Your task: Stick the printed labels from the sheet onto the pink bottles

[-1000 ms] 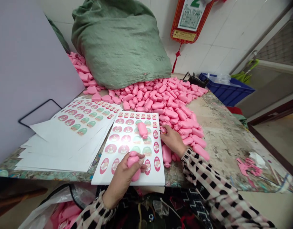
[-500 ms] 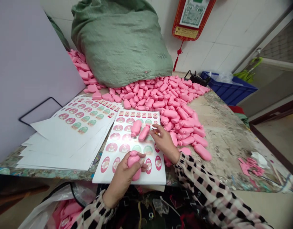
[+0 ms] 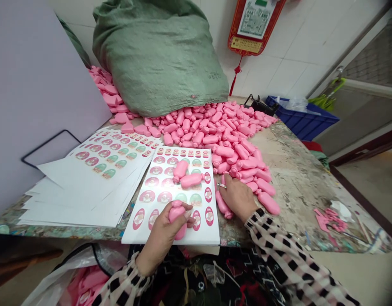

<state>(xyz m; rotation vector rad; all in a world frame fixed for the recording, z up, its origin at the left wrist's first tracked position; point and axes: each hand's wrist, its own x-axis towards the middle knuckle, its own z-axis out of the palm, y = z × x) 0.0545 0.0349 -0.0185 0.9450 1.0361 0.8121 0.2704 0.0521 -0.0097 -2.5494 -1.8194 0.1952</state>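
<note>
My left hand [image 3: 164, 233] is closed around a small pink bottle-shaped piece [image 3: 177, 214], its cap end up, over the lower part of a white sticker sheet [image 3: 129, 236]. Two more pink bottles rest on the upper half of that sheet, one tilted [image 3: 180, 170] and one lying nearly level [image 3: 191, 180]. To the right of the sheet, my right hand [image 3: 237, 195] wears a ring and has its fingers bent down onto a pink bottle [image 3: 225, 176] at the near edge of the pile. Another pink bottle [image 3: 222, 205] lies just beside those fingers. The right thumb is mostly hidden.
A large pile of pink bottles [image 3: 211, 127] spreads across the table behind, beneath a green sack [image 3: 160, 59]. Loose sticker sheets [image 3: 71, 199] overlap on the left. A blue crate [image 3: 304, 119] stands at the back right; pink scraps [image 3: 331, 221] lie at the right edge.
My right hand has left the sheet and moved right to the pile. The bottle it was near on the sheet has turned from slanted to nearly level. My left hand keeps its bottle.
</note>
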